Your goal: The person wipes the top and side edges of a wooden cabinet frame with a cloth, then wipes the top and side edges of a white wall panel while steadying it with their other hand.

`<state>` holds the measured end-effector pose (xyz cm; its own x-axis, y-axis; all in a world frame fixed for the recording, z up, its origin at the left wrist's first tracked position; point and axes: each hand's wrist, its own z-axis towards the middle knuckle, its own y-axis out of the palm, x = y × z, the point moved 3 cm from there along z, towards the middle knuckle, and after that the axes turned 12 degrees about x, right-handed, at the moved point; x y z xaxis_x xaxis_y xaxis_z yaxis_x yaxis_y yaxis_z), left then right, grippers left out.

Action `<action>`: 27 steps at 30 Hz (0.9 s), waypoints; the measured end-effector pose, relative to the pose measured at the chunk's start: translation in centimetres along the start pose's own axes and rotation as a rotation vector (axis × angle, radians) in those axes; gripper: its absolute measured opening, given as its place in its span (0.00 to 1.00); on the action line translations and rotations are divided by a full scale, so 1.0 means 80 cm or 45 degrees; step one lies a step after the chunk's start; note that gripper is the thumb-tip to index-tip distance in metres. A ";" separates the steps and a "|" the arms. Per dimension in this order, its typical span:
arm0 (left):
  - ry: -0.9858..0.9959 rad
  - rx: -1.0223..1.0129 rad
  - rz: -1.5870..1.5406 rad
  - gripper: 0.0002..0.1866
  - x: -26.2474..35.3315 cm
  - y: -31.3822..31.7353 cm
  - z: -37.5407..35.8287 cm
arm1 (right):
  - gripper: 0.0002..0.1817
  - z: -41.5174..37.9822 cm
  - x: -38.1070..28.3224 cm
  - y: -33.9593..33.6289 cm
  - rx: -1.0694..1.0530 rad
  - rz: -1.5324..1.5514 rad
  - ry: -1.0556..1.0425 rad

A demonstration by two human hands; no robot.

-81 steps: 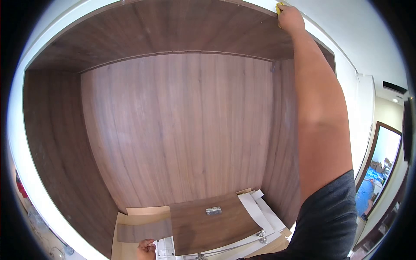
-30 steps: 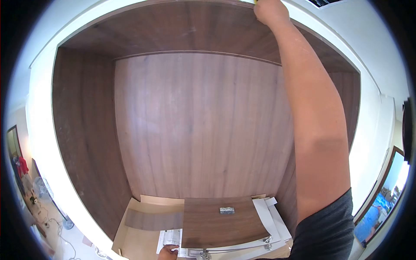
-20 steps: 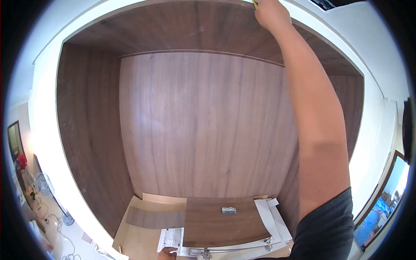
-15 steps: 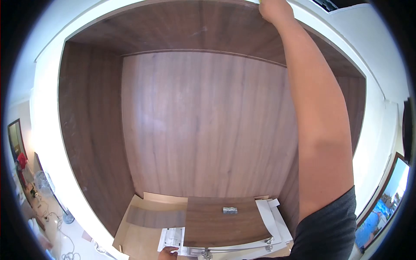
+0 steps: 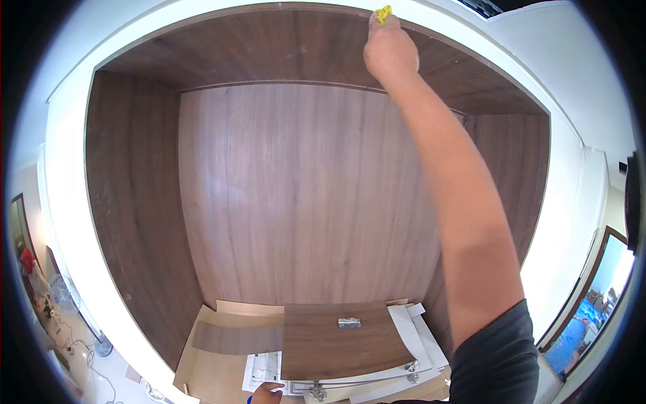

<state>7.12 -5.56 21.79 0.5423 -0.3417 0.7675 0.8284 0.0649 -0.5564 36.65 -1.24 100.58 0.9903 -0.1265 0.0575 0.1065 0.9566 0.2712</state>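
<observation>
Raised at the upper front edge of the brown wood-grain cabinet (image 5: 316,182), my right hand (image 5: 391,54) is closed on a crumpled yellow cloth (image 5: 383,13). Only a small tuft of it shows above the fingers, close to the wooden rim. Low in the view, my left hand (image 5: 267,394) lies with fingers stretched out beside the white printed sheets (image 5: 264,369). Its fingertips are right at the front edge of the stacked panels. A brown wood-grain panel (image 5: 343,353) lies on that stack, with a small silvery packet (image 5: 349,323) on top.
Metal hinges (image 5: 317,390) sit along the stack's front edge. White strips (image 5: 414,337) lie at its right, and brown cardboard (image 5: 215,367) lines the cabinet floor. A fan (image 5: 64,293) and a cable stand on the room floor at left; a framed window (image 5: 589,313) is at right.
My right hand has moved left and slightly down along the cabinet's upper edge, and the yellow cloth now shows above it. The left hand stays near the papers. The view has shifted slightly.
</observation>
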 end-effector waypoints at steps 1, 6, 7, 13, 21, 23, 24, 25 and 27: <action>-0.079 -0.016 -0.016 0.14 0.012 0.000 0.002 | 0.27 -0.007 -0.005 -0.006 0.022 -0.032 -0.047; -0.078 0.011 0.039 0.15 -0.002 0.018 0.008 | 0.21 0.004 0.043 -0.029 -0.016 -0.110 0.059; -0.026 0.030 0.042 0.15 0.004 0.015 0.008 | 0.21 0.007 0.035 -0.026 0.019 -0.076 0.008; -0.041 -0.008 -0.021 0.15 0.041 -0.013 0.003 | 0.20 0.006 -0.027 -0.007 0.022 0.061 -0.117; -0.207 -0.098 0.101 0.15 -0.018 -0.001 -0.019 | 0.22 -0.005 -0.025 -0.002 0.088 -0.003 0.003; -0.217 -0.111 0.090 0.15 -0.016 0.004 -0.017 | 0.24 0.002 -0.062 0.008 0.040 0.037 -0.063; -0.188 -0.075 0.066 0.15 -0.010 0.005 -0.016 | 0.24 0.002 -0.062 0.006 0.057 0.034 -0.095; -0.159 -0.036 0.043 0.15 0.004 0.002 -0.012 | 0.24 0.002 -0.060 0.005 0.075 0.033 -0.127; -0.184 -0.011 0.016 0.15 0.011 -0.004 -0.010 | 0.24 -0.004 -0.044 0.001 0.095 0.024 -0.129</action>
<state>7.19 -6.66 22.37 0.5677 -0.2026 0.7979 0.8205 0.0602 -0.5685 33.17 -0.63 100.07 0.9775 -0.1386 0.1591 0.0776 0.9374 0.3395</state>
